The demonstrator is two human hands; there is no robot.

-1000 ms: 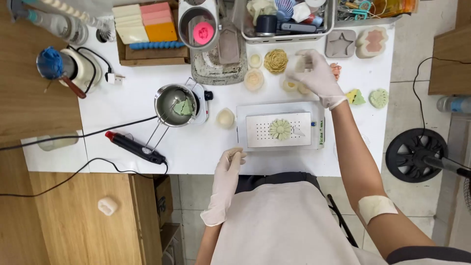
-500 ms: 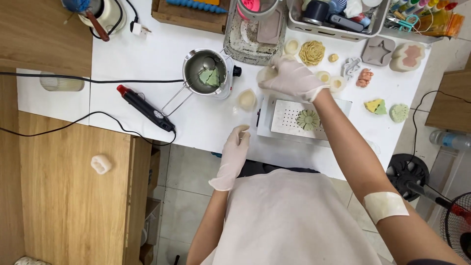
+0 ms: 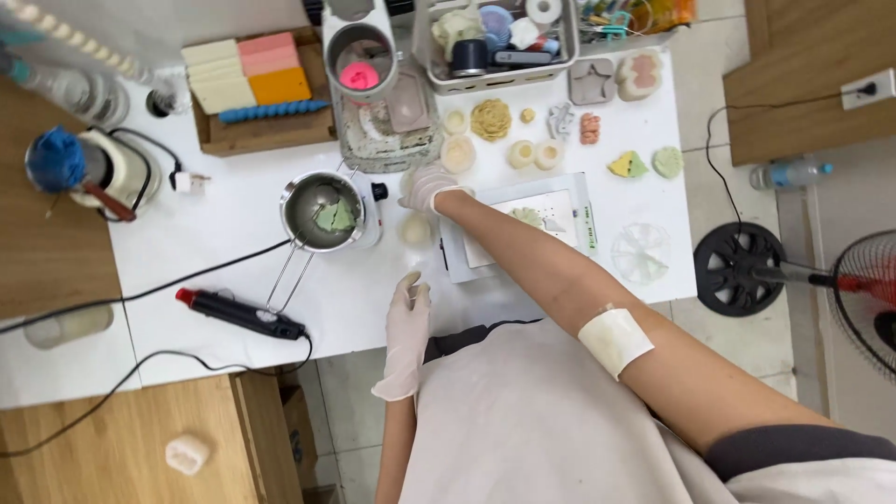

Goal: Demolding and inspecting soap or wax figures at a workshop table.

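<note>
My right hand [image 3: 427, 186], in a white glove, reaches across the white table [image 3: 233, 233] and sits next to the small hot plate with the metal melting pot [image 3: 322, 213], which holds green wax. Whether the fingers grip anything I cannot tell. A small cream wax disc [image 3: 415, 229] lies just below that hand. My left hand [image 3: 407, 331], also gloved, rests flat and open on the table's near edge, holding nothing. Under my right forearm lies a white scale [image 3: 523, 224] with a pale green flower piece on it.
A heat gun [image 3: 241, 314] with a cable lies at the front left. Coloured wax blocks in a wooden tray [image 3: 252, 89], a metal pitcher with pink wax [image 3: 359, 51], a basket of tools [image 3: 495, 42] and several small wax shapes [image 3: 523, 149] fill the back. A fan [image 3: 737, 271] stands on the floor at right.
My right hand has moved left and toward me, from the wax shapes at the back to a spot beside the melting pot. My left hand stays on the table edge. The camera has shifted.
</note>
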